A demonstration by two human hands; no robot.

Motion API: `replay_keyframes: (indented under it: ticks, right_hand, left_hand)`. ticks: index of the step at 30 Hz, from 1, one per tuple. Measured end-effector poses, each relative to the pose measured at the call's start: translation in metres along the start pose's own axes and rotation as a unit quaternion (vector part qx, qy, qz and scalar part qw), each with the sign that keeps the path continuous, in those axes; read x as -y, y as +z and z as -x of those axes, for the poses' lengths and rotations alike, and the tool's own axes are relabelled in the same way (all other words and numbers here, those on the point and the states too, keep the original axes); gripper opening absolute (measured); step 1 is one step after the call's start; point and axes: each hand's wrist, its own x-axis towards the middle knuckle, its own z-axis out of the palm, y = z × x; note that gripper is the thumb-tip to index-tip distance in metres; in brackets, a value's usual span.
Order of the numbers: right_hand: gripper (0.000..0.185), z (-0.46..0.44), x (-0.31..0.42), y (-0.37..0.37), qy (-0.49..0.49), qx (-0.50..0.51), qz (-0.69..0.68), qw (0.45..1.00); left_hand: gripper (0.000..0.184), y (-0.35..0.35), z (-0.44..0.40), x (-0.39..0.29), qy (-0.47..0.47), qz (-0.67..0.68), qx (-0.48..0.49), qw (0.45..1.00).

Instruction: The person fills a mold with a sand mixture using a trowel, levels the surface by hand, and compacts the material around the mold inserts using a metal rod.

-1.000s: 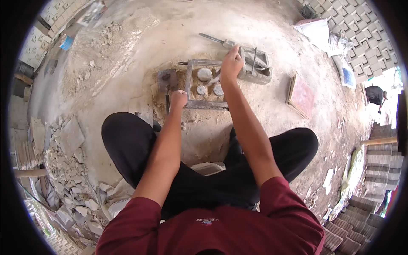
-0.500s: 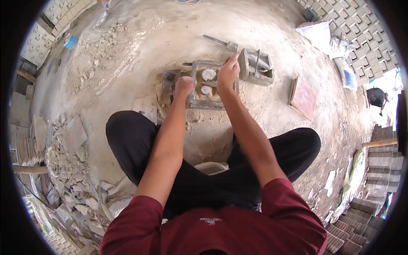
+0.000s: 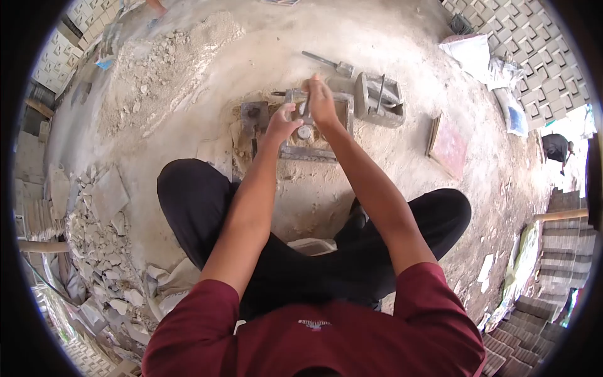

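Observation:
On the dusty floor before me lies a rectangular metal moulding frame (image 3: 308,154), with pale sandy material around it. A small round white piece (image 3: 304,132) shows inside it, below my hands. My left hand (image 3: 284,124) is over the frame's left side, thumb and fingers apart. Close beside it, my right hand (image 3: 321,103) is above the frame with its fingers stretched away from me. The larger round white piece inside the frame is mostly hidden by my hands. A small dark square block (image 3: 254,116) sits just left of the frame.
An open box (image 3: 397,116) with a bar across it stands right of the frame. Beyond lies a long-handled tool (image 3: 326,62). A reddish board (image 3: 449,147) is farther right. Rubble (image 3: 103,242) and a sand heap (image 3: 151,81) lie left; sacks (image 3: 468,53) rest at right.
My right hand has moved left from the frame's right side, and my left hand has shifted right, over the frame. My left fingers have opened. The larger white piece is now mostly covered.

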Motion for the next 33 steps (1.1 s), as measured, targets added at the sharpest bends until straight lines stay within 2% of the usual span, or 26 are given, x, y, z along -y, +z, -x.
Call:
replay_keyframes:
  ticks: [1,2,3,4,6,7,8,9,10,12,15,16,17,18,19,21,22,24,26,28,30,32,33]
  right_hand:
    - [0.05,-0.009,0.001,0.006,-0.04,0.034,0.099,0.994]
    - [0.052,-0.012,-0.001,0.008,-0.072,0.066,0.195,0.976]
    - [0.047,-0.022,0.021,0.001,-0.041,0.145,0.258,0.954]
    - [0.047,-0.025,0.038,0.0,-0.039,0.142,0.258,0.955]
    - [0.039,-0.035,0.068,-0.006,0.003,0.033,0.256,0.966]
    - [0.039,-0.041,0.082,-0.018,0.003,0.028,0.257,0.966]
    - [0.034,-0.045,0.097,-0.036,-0.071,0.021,0.308,0.949]
    - [0.029,-0.046,0.107,-0.053,-0.141,0.013,0.357,0.923]
    - [0.029,-0.044,0.113,-0.066,-0.135,0.004,0.361,0.923]
    - [0.02,-0.032,0.13,-0.109,-0.175,0.006,0.336,0.925]
    - [0.022,-0.019,0.119,-0.147,-0.079,0.0,0.396,0.915]
    - [0.024,-0.024,0.113,-0.151,-0.067,0.045,0.381,0.921]
    - [0.026,-0.025,0.111,-0.152,-0.063,0.067,0.363,0.927]
    - [0.023,-0.031,0.107,-0.153,-0.104,0.102,0.359,0.922]
    - [0.022,-0.028,0.117,-0.148,-0.184,0.107,0.387,0.897]
    - [0.025,-0.02,0.135,-0.141,-0.138,0.121,0.366,0.912]
    - [0.025,-0.028,0.133,-0.14,-0.148,0.119,0.37,0.909]
    - [0.027,-0.03,0.126,-0.143,-0.189,0.214,0.405,0.869]
    - [0.03,-0.017,0.142,-0.144,-0.14,0.198,0.421,0.874]
    - [0.031,-0.022,0.149,-0.147,-0.123,0.248,0.432,0.858]
    - [0.031,-0.027,0.151,-0.147,-0.123,0.252,0.434,0.856]
    - [0.03,-0.035,0.141,-0.146,-0.15,0.234,0.455,0.846]
    - [0.026,-0.037,0.137,-0.146,-0.174,0.2,0.446,0.855]
  left_hand:
    - [0.033,0.003,-0.009,-0.014,0.001,0.003,-0.002,1.0]
    - [0.028,0.005,-0.013,-0.026,-0.025,0.006,0.059,0.998]
    - [0.025,0.008,-0.016,-0.031,-0.051,0.009,0.122,0.991]
    - [0.025,0.017,-0.021,-0.024,-0.051,0.009,0.126,0.991]
    - [0.024,0.039,-0.035,-0.005,-0.047,0.134,0.111,0.984]
    - [0.028,0.043,-0.035,-0.024,-0.06,0.172,0.04,0.982]
    - [0.028,0.041,-0.044,-0.042,-0.06,0.174,0.046,0.982]
    - [0.034,0.035,-0.051,-0.062,-0.128,0.18,-0.001,0.975]
    - [0.039,0.036,-0.058,-0.063,-0.195,0.182,-0.045,0.963]
    - [0.053,0.037,-0.061,-0.053,-0.161,0.046,-0.072,0.983]
    - [0.066,0.028,-0.055,-0.076,-0.217,-0.093,-0.072,0.969]
    - [0.065,0.039,-0.077,-0.019,-0.175,-0.023,-0.056,0.983]
    - [0.064,0.04,-0.079,-0.027,-0.146,-0.033,-0.071,0.986]
    - [0.063,0.043,-0.079,-0.039,-0.11,-0.038,-0.089,0.989]
    - [0.061,0.051,-0.076,-0.041,-0.097,0.011,-0.099,0.99]
    - [0.06,0.051,-0.058,-0.035,-0.098,0.051,-0.106,0.988]
    - [0.059,0.055,-0.069,-0.038,-0.111,0.01,-0.121,0.986]
    - [0.058,0.056,-0.066,-0.028,-0.131,-0.026,-0.133,0.982]
    - [0.057,0.047,-0.059,-0.001,-0.107,0.088,-0.138,0.981]
    - [0.057,0.043,-0.063,-0.012,-0.13,0.055,-0.116,0.983]
    - [0.056,0.043,-0.064,-0.017,-0.151,0.025,-0.095,0.984]
    - [0.058,0.046,-0.061,-0.006,-0.037,0.0,-0.102,0.994]
    - [0.066,0.057,-0.052,-0.007,0.088,-0.184,-0.265,0.942]
